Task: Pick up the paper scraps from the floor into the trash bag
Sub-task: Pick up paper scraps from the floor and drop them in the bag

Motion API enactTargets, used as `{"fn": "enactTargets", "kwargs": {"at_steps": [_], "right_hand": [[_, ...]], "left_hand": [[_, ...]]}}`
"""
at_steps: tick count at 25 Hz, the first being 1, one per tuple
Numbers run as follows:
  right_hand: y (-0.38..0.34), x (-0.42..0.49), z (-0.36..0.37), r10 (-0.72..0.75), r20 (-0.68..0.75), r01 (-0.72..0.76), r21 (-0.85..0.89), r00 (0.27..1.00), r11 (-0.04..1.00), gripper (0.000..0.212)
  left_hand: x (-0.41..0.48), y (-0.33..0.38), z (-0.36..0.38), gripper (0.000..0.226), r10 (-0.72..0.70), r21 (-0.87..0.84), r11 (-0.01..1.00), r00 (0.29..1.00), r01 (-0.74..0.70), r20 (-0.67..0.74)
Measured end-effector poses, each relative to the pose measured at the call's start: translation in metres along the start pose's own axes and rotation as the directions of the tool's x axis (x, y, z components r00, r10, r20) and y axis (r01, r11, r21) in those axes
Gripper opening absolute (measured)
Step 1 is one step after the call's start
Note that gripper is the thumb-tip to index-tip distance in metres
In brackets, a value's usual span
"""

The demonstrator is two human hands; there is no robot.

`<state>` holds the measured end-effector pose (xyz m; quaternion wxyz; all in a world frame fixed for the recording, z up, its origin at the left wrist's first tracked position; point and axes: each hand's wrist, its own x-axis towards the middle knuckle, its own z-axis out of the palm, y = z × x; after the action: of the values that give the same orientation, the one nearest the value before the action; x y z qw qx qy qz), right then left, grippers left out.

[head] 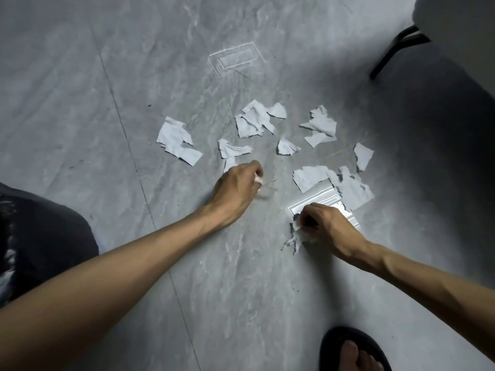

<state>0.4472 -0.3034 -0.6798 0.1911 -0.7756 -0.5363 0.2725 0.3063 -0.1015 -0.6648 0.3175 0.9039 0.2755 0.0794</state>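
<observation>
Several torn white paper scraps lie scattered on the grey floor: one at the left (178, 141), a pile in the middle (254, 121), one at the right (321, 127), and a larger one (351, 190) near my right hand. My left hand (235, 188) is low over the floor with its fingers pinched on a small paper scrap (258, 180). My right hand (326, 226) is closed on a crumpled bunch of scraps (296, 236) that hangs from its fingers. No trash bag can be made out for certain.
A dark shape (40, 236) sits at the left edge, perhaps clothing or a bag. A black chair leg (393, 49) stands at the upper right. My foot in a black sandal (351, 352) is at the bottom right. Light reflections show on the glossy tiles.
</observation>
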Motion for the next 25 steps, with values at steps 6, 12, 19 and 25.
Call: {"fn": "enactTargets", "kwargs": {"at_steps": [6, 12, 19, 25], "right_hand": [[-0.032, 0.018, -0.009, 0.236, -0.133, -0.178, 0.346, 0.963, 0.921, 0.018], [-0.061, 0.034, -0.023, 0.239, -0.145, -0.158, 0.426, 0.960, 0.891, 0.015], [-0.158, 0.076, -0.026, 0.016, -0.126, 0.039, 0.425, 0.992, 0.904, 0.015], [-0.311, 0.121, -0.036, -0.372, -0.249, 0.447, 0.455, 0.894, 0.770, 0.017]], "left_hand": [[-0.001, -0.036, -0.003, 0.027, -0.278, 0.196, 0.944, 0.959, 0.264, 0.048], [-0.013, -0.016, -0.030, 0.010, -0.233, 0.203, 0.956, 0.970, 0.214, 0.076], [-0.066, 0.033, -0.202, 0.017, -0.080, 0.033, 0.996, 0.990, 0.084, -0.119], [-0.174, -0.017, -0.292, 0.010, -0.345, -0.007, 0.925, 0.829, 0.380, -0.440]]}}
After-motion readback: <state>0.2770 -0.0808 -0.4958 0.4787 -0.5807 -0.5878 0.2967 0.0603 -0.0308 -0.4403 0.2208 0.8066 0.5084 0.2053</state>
